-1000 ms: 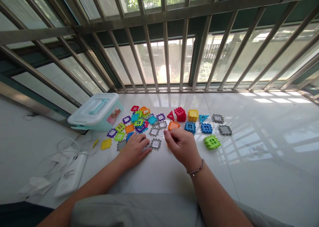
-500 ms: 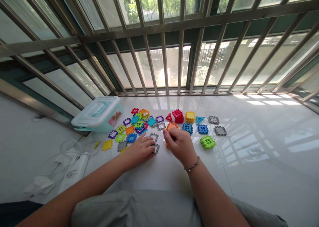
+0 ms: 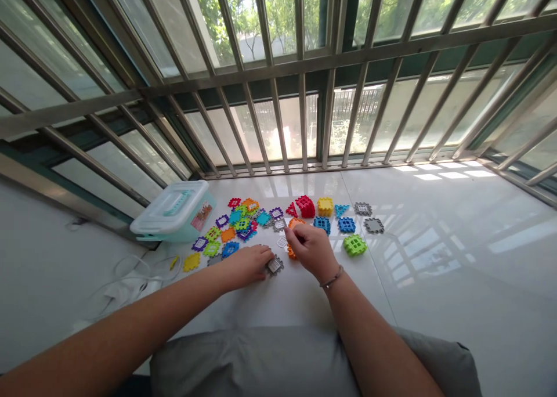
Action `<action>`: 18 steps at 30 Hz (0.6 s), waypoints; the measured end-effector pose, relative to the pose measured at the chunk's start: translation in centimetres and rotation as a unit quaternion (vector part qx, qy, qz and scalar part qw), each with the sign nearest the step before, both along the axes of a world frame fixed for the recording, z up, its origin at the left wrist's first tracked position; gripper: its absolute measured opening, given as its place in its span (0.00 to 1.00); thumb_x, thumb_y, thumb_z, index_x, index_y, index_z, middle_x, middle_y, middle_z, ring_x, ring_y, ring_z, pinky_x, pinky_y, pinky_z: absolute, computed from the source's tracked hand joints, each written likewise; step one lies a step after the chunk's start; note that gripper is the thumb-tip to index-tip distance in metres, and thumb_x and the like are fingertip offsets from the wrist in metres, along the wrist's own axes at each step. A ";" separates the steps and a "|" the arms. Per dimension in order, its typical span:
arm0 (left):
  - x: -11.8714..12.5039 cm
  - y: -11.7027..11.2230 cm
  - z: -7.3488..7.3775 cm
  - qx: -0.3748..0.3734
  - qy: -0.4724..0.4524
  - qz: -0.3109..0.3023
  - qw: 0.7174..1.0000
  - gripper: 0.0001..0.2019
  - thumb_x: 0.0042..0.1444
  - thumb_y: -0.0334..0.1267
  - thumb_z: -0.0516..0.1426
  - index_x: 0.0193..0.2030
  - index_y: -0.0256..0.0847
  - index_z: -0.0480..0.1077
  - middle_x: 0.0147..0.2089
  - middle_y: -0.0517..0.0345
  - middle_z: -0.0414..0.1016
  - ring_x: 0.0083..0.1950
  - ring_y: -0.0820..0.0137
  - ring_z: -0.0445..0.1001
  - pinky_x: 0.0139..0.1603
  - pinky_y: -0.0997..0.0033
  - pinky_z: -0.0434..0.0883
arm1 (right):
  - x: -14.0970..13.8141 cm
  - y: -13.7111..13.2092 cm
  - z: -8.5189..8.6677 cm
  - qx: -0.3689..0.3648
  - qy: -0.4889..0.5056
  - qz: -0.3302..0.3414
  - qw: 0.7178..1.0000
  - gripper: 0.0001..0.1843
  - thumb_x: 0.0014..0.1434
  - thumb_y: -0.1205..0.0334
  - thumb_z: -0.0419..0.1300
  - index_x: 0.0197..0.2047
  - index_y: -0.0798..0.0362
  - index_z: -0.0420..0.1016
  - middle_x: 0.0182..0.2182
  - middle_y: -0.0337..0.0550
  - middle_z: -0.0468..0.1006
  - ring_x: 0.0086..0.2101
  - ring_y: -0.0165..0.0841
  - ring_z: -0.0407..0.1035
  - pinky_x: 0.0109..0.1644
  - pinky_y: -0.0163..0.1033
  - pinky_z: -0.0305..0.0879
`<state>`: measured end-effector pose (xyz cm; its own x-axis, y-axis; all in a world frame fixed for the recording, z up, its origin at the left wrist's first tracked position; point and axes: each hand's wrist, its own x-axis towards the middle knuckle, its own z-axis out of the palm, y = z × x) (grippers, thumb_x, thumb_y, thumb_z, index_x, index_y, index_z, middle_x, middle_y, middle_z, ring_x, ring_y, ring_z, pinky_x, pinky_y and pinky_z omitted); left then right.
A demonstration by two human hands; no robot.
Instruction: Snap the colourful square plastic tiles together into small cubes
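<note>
My left hand [image 3: 248, 267] is low over the floor, its fingers curled at the left edge of a grey toothed building tile [image 3: 275, 264] with a window grid. My right hand [image 3: 314, 251] is closed, thumb uppermost, in front of a stack of orange building tiles [image 3: 297, 223]; whatever it may hold is hidden. Between the hands lies a small whitish piece [image 3: 282, 241]. Behind it sits another grey window tile [image 3: 279, 225]. A mixed pile of coloured tiles [image 3: 242, 224] spreads beyond my left hand.
Sorted stacks stand to the right: red [image 3: 305, 206], yellow [image 3: 325, 206], blue [image 3: 322, 224] and green [image 3: 354, 245]. Grey tiles [image 3: 373, 226] lie farther right. A lidded teal box [image 3: 174, 211] is at the left, by white cables [image 3: 126, 269]. Metal bars [image 3: 278, 124] border the floor.
My left hand has drawn its spread fingers in and now grips a grey tile's edge; that tile has turned slightly. My right hand stays closed in about the same place. The camera view has shifted.
</note>
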<state>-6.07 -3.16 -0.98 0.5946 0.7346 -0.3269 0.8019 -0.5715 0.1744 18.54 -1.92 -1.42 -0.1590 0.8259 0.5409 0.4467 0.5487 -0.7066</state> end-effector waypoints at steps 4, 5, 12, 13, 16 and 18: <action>1.5 0.8 1.5 -0.025 0.035 0.008 0.999 0.25 0.44 0.34 0.76 0.51 0.47 0.82 0.56 0.47 0.85 0.52 0.49 0.85 0.53 0.57 0.78 | 0.1 -0.1 0.1 -0.005 0.004 -0.003 1.000 0.29 0.76 0.51 0.58 0.24 0.48 0.55 0.20 0.31 0.58 0.24 0.28 0.54 0.32 0.39 0.49; 2.1 1.2 1.8 -0.031 0.042 0.016 0.998 0.24 0.40 0.34 0.78 0.47 0.47 0.82 0.53 0.48 0.85 0.49 0.49 0.85 0.50 0.57 0.78 | 0.2 -0.2 0.1 -0.006 0.006 -0.004 1.000 0.29 0.76 0.51 0.58 0.24 0.48 0.55 0.20 0.31 0.57 0.24 0.28 0.54 0.32 0.39 0.49; 5.5 4.7 6.4 -0.016 -0.053 0.124 0.991 0.15 0.61 0.54 0.66 0.48 0.48 0.83 0.42 0.52 0.87 0.35 0.62 0.81 0.36 0.67 0.71 | 0.2 -0.3 0.4 -0.018 0.026 0.009 0.999 0.29 0.75 0.48 0.58 0.23 0.47 0.56 0.19 0.32 0.58 0.24 0.29 0.55 0.31 0.39 0.49; 5.6 4.7 6.8 0.011 -0.087 0.145 0.986 0.17 0.69 0.54 0.59 0.53 0.47 0.82 0.46 0.51 0.87 0.39 0.63 0.82 0.37 0.68 0.71 | 0.1 -0.4 0.4 -0.022 0.031 0.013 0.999 0.29 0.75 0.48 0.58 0.23 0.47 0.56 0.19 0.32 0.59 0.24 0.29 0.55 0.31 0.39 0.49; 4.7 3.6 5.9 0.190 -0.303 0.329 0.874 0.21 0.74 0.55 0.53 0.37 0.44 0.76 0.33 0.57 0.80 0.34 0.67 0.74 0.36 0.69 0.67 | -0.1 -1.0 0.8 -0.044 0.045 0.029 0.998 0.30 0.77 0.49 0.56 0.23 0.48 0.58 0.19 0.32 0.60 0.22 0.28 0.55 0.29 0.37 0.51; 3.6 2.7 4.0 0.278 -0.384 0.396 0.786 0.24 0.73 0.55 0.56 0.28 0.44 0.68 0.24 0.64 0.68 0.29 0.70 0.65 0.35 0.69 0.63 | -0.3 -1.6 1.3 -0.063 0.044 0.043 0.996 0.29 0.78 0.50 0.56 0.24 0.48 0.62 0.19 0.32 0.63 0.22 0.27 0.57 0.28 0.36 0.53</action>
<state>-2.47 -0.47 3.00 -0.2567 0.8763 0.4077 0.7254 -0.1041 0.6804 18.23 -3.53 -0.14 -0.1885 0.8731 0.4496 0.3345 0.4875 -0.8065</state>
